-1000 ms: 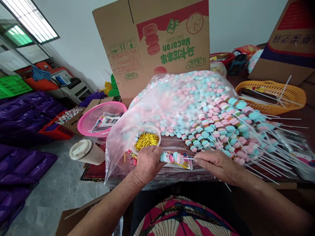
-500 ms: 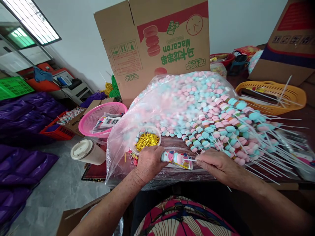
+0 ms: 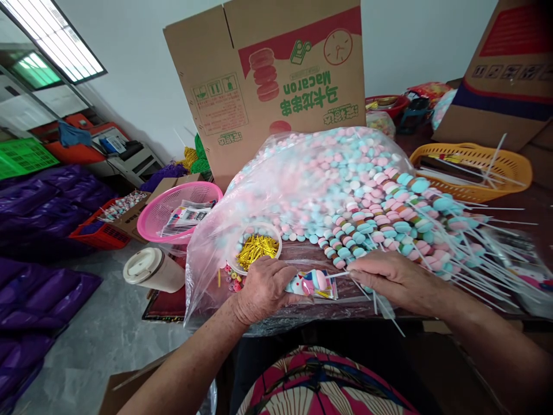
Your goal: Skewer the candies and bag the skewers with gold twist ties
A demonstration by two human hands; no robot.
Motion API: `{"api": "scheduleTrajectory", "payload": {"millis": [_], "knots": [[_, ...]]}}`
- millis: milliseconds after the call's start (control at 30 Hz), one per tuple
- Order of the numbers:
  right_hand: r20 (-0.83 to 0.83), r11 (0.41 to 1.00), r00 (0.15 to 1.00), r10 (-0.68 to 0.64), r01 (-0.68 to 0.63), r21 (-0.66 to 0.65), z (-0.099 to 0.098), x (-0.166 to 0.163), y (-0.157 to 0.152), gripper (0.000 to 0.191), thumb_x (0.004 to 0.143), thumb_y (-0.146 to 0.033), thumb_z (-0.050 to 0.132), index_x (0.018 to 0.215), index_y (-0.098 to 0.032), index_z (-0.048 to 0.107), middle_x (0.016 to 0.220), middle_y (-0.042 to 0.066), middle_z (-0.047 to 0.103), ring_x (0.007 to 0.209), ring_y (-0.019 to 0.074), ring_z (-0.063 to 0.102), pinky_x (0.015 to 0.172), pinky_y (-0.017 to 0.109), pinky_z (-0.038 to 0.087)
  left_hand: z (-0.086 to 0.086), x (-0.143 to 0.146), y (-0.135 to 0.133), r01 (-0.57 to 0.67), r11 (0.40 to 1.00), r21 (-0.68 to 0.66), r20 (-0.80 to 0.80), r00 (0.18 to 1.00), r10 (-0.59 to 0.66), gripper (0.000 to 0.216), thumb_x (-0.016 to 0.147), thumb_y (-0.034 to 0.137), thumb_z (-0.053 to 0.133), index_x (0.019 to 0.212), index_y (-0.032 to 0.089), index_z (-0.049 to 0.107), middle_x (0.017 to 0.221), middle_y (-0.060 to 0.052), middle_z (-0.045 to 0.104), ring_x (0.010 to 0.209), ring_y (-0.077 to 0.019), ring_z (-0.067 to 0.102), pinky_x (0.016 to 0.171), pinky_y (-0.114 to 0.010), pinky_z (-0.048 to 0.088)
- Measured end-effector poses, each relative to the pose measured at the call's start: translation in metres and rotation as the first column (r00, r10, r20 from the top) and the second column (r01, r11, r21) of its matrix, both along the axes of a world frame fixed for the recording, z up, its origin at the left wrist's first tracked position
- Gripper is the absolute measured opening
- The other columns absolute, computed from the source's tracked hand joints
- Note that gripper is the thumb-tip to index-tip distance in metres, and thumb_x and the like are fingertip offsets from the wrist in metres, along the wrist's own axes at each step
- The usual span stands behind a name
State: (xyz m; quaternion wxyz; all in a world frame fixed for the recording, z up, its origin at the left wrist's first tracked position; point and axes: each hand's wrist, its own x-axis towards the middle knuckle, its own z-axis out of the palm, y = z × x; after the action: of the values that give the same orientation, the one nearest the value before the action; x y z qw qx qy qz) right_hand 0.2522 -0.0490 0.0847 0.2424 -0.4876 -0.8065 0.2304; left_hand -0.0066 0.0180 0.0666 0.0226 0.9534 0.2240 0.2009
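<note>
My left hand (image 3: 268, 288) is closed on a macaron candy skewer (image 3: 318, 280) in pink and pale blue, and a printed plastic sleeve seems to lie around or against it. From its right end runs a thin white stick (image 3: 339, 275), pinched in the fingers of my right hand (image 3: 391, 279). Clear plastic shows below that hand. Underneath the skewer lie flat printed bags (image 3: 330, 289). Just beyond my left hand is a round tub (image 3: 280, 245) of gold twist ties (image 3: 257, 249), with small coloured rings (image 3: 233, 280) beside it.
Finished-looking skewers (image 3: 389, 222) are piled on the right, sticks pointing toward me. Behind spreads a clear bag of loose candies (image 3: 298, 173), backed by a cardboard carton (image 3: 268, 75). A pink basket (image 3: 149, 225) and lidded cup (image 3: 166, 274) stand left; a yellow basket (image 3: 521, 167) stands right.
The skewer's pink end has shifted slightly right and tilts up more. My right hand has risen a little, and clear plastic now shows beneath it. Both hands keep their hold.
</note>
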Motion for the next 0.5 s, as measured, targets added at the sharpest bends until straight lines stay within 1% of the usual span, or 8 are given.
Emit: {"api": "scheduleTrajectory", "payload": {"millis": [100,200,267,400,467,500], "knots": [[0.041,0.989,0.999,0.004,-0.01,0.149,0.003,-0.003,-0.002,0.041,0.095,-0.036,0.033,0.066,-0.02,0.058,0.059,0.002,0.055,0.062,0.0155,0.051,0.064,0.027,0.036,0.004,0.003,0.0,-0.03,0.993,-0.116,0.04,0.999,0.035,0.057,0.081,0.064,0.044,0.111,0.019,0.062,0.078,-0.008,0.07,0.072,-0.0194,0.065,0.066,-0.029,0.048],[0.093,0.974,0.995,0.037,-0.056,0.218,0.002,-0.008,-0.005,0.039,0.095,-0.031,0.032,0.067,-0.02,0.058,0.06,0.003,0.056,0.062,0.0161,0.051,0.067,0.029,0.036,0.003,0.005,0.001,-0.02,0.962,-0.273,0.05,0.998,0.035,0.056,0.079,0.063,0.047,0.116,0.023,0.06,0.084,-0.006,0.071,0.075,-0.0179,0.066,0.069,-0.027,0.049],[0.128,0.973,0.99,0.053,-0.08,0.218,-0.001,-0.011,-0.007,0.039,0.095,-0.027,0.031,0.067,-0.019,0.056,0.06,0.003,0.056,0.061,0.016,0.05,0.066,0.029,0.035,0.002,0.008,0.001,0.012,0.942,-0.336,0.06,0.998,0.009,0.055,0.079,0.062,0.05,0.117,0.023,0.061,0.082,-0.005,0.07,0.075,-0.0177,0.066,0.071,-0.027,0.05],[0.133,0.988,0.99,0.051,-0.07,0.138,-0.011,-0.016,-0.006,0.038,0.095,-0.027,0.03,0.065,-0.019,0.051,0.061,0.003,0.055,0.062,0.015,0.048,0.063,0.028,0.033,0.004,0.016,-0.001,0.042,0.911,-0.411,0.034,0.999,-0.03,0.05,0.079,0.057,0.055,0.114,0.023,0.063,0.079,-0.006,0.069,0.081,-0.0201,0.065,0.077,-0.031,0.049],[0.114,0.992,0.991,0.068,-0.079,0.094,-0.014,-0.016,-0.004,0.039,0.096,-0.029,0.029,0.064,-0.019,0.049,0.061,0.002,0.055,0.061,0.0142,0.047,0.061,0.027,0.032,0.009,0.019,-0.002,0.039,0.874,-0.484,0.02,0.999,-0.034,0.049,0.077,0.055,0.059,0.113,0.022,0.064,0.081,-0.006,0.07,0.083,-0.0208,0.064,0.078,-0.031,0.049],[0.107,0.993,0.992,0.073,-0.082,0.085,-0.014,-0.016,-0.003,0.039,0.096,-0.03,0.029,0.064,-0.019,0.048,0.06,0.001,0.055,0.06,0.0139,0.047,0.061,0.027,0.032,0.012,0.019,-0.003,0.037,0.846,-0.532,0.02,0.999,-0.032,0.049,0.076,0.054,0.061,0.114,0.022,0.064,0.082,-0.005,0.07,0.082,-0.0206,0.064,0.077,-0.031,0.049]]}}
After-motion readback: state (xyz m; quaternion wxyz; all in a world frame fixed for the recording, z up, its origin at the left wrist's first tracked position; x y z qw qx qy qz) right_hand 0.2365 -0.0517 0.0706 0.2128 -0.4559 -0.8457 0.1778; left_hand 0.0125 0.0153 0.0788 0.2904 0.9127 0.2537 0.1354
